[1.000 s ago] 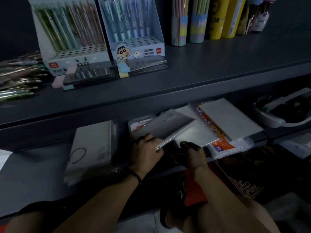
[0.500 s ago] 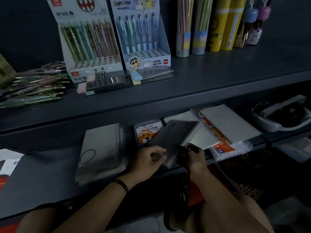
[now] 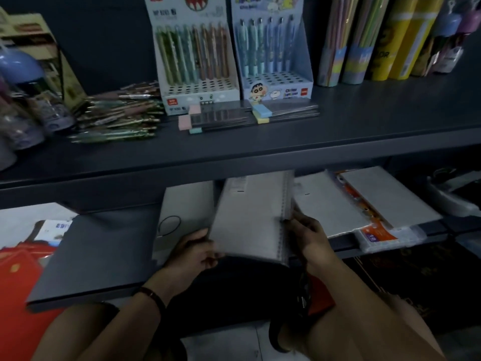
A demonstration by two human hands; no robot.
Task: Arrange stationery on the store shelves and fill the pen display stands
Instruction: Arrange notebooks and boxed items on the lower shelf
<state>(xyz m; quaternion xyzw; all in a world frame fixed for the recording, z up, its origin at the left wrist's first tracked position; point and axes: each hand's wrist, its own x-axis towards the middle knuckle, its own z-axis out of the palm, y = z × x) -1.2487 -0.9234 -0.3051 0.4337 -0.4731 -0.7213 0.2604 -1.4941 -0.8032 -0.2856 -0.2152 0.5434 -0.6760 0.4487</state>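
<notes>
On the upper shelf (image 3: 260, 144) two pen display stands are side by side, far back: the left stand (image 3: 195, 56) and, just beside it, the right stand (image 3: 273, 48). Flat packs (image 3: 223, 117) lie just before them. A heap of loose pens (image 3: 117, 113) lies left of the left stand, and upright tubes (image 3: 364, 43) are right of the right stand. Over the near edge of the lower shelf (image 3: 99, 251), a notebook (image 3: 250, 217) is between the left hand (image 3: 192, 254) and the right hand (image 3: 309, 238). A notebook stack (image 3: 182, 201) lies left of it, and two more notebooks (image 3: 328, 207) lie to the right.
</notes>
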